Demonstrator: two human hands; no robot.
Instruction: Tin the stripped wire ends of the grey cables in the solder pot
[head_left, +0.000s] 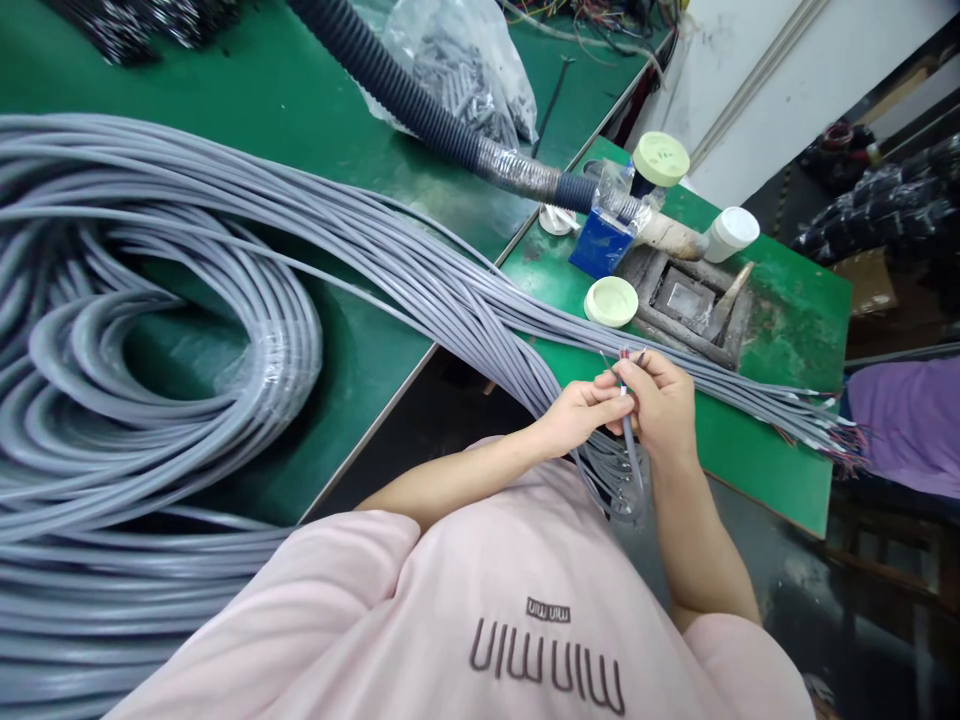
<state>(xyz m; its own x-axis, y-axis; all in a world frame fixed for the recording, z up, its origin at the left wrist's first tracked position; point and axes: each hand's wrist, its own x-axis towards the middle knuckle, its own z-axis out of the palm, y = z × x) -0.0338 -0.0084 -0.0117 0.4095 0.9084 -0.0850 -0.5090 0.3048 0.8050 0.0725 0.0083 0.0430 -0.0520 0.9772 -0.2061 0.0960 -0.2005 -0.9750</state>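
My left hand and my right hand meet in front of my body, fingers pinched around the end of one grey cable. Thin coloured wires fan out from the stripped end between my fingertips. From there the cable curves down towards my lap. A large bundle of grey cables runs across the table behind my hands. Its stripped ends, with red and dark wires, lie at the right table edge. Other cables hang below my left hand.
Coiled grey cable covers the left table. Behind my hands stand a square metal pot, a blue box, a pale round lid and a white jar. A black hose crosses above. A person's purple sleeve is at right.
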